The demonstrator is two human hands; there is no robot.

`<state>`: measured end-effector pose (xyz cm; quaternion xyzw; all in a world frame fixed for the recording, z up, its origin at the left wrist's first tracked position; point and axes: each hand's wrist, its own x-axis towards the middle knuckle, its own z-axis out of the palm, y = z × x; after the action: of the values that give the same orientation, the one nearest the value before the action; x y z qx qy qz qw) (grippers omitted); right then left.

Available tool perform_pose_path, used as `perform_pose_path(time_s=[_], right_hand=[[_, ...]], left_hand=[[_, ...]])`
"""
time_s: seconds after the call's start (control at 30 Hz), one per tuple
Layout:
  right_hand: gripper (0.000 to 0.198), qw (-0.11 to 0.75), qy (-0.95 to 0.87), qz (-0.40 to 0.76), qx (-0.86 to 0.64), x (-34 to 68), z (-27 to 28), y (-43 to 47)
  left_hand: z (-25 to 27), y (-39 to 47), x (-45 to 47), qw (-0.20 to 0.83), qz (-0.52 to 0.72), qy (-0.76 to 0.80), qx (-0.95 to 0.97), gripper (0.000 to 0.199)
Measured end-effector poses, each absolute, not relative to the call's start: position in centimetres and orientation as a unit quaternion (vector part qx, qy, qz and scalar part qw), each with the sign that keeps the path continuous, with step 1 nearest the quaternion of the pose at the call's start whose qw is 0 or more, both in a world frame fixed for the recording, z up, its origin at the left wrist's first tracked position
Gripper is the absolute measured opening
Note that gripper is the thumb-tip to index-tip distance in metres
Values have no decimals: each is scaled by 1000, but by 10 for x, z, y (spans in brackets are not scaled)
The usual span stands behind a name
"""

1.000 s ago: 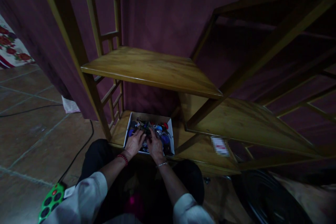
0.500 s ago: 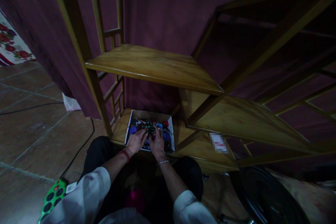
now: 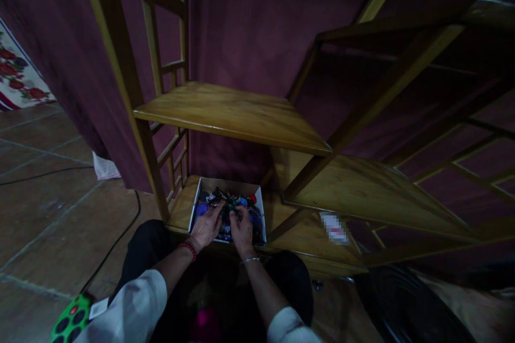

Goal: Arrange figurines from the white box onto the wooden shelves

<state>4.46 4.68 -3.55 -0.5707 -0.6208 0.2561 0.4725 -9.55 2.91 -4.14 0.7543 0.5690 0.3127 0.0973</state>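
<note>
A white shallow box [image 3: 262,209] stands on the lowest wooden shelf, full of small mixed items in dark, blue, purple and red. Both of my hands reach into it from the front. My left hand [image 3: 207,225], with a red bead bracelet at the wrist, has its fingers bent over the dark items left of the middle. Close beside it, my right hand [image 3: 241,229], wearing a thin silvery bracelet, curls its fingers inward. Between the fingertips lies a dark green shiny bundle [image 3: 231,205], too dim to name. A red round item [image 3: 252,198] sits near the back right corner.
A wooden shelf board [image 3: 233,112] overhangs the box, with a slanting post [image 3: 306,177] to its right. A pixelated card [image 3: 335,228] lies on the lower shelf. A green power strip [image 3: 70,319] with a cable rests on the floor at left.
The whole view has shifted, so the shelf and box appear slightly lower. Both hands stay in the box at the green bundle, with only slight finger movement.
</note>
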Motion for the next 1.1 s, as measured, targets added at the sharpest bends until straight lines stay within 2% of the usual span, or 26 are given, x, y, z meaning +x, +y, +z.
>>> perform_pose_path(time_s=[0.23, 0.43, 0.67, 1.1], right_hand=[[32, 490, -616, 243, -566, 45, -47, 52], [57, 493, -634, 261, -535, 46, -44, 50], [44, 476, -667, 227, -527, 46, -40, 48], [37, 474, -650, 212, -556, 42, -42, 52]], left_hand=[[-36, 27, -95, 105, 311, 566, 756, 45], [-37, 26, -94, 106, 312, 576, 748, 43], [-38, 26, -94, 115, 317, 564, 754, 44], [-30, 28, -94, 137, 314, 600, 723, 39]])
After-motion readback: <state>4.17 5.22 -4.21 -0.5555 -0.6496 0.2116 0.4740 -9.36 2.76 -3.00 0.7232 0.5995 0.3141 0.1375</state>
